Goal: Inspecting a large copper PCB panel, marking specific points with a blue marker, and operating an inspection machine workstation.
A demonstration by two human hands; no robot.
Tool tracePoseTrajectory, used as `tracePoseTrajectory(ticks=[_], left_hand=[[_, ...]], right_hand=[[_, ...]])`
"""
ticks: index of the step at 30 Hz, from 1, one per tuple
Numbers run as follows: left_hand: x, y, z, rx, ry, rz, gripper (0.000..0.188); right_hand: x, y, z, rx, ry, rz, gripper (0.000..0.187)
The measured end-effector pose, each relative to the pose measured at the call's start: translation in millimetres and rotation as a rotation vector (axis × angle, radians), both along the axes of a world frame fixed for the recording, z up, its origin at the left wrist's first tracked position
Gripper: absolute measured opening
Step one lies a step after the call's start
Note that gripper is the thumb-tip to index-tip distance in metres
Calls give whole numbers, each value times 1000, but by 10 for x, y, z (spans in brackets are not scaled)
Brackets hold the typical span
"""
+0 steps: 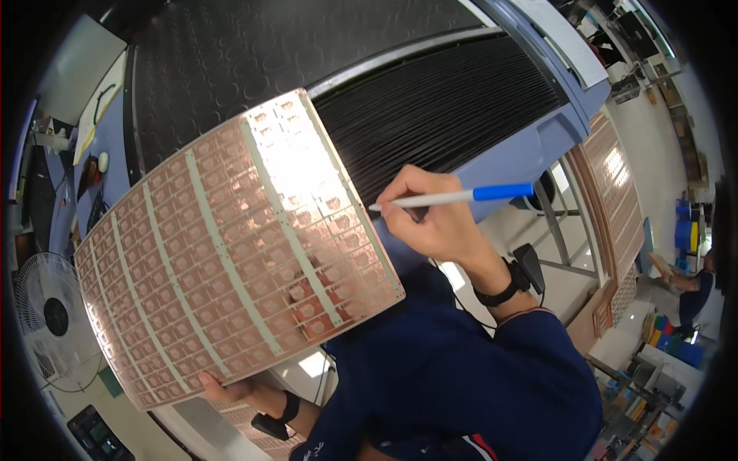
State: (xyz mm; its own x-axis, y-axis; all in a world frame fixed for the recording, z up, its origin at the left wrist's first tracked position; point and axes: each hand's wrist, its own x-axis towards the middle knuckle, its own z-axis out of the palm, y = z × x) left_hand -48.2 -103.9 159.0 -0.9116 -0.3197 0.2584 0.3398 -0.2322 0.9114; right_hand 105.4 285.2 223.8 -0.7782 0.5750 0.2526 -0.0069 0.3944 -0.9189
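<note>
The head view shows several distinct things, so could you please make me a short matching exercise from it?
Column one:
1. Panel
2. Pen
3. Fan
4. Left hand

Column two:
A. White with a blue end, held in the right hand
B. Thumb over the panel's lower edge
C. Copper-coloured with pale stripes
D. At the picture's far left, with a round wire cage

Pairs: 1-C, 2-A, 3-D, 4-B.

The circuit board panel (231, 269) is in front of the machine (254, 61), with the fan (55, 315) on its left and the pen (464, 196) by its right edge.
</note>
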Motion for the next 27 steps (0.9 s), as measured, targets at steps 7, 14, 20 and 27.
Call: tracePoseTrajectory(ticks=[7, 14, 20, 27], left_hand=[[-122, 471, 202, 10, 18, 226, 34], [-229, -210, -121, -168, 77, 68, 31], [-199, 186, 65, -74, 54, 178, 32], [-209, -253, -131, -7, 25, 49, 24]], right_hand=[[-135, -110, -154, 74, 34, 12, 2], [-115, -97, -174, 79, 66, 46, 2], [-122, -122, -195, 51, 57, 25, 2], [-113, -153, -184, 105, 65, 53, 2]])
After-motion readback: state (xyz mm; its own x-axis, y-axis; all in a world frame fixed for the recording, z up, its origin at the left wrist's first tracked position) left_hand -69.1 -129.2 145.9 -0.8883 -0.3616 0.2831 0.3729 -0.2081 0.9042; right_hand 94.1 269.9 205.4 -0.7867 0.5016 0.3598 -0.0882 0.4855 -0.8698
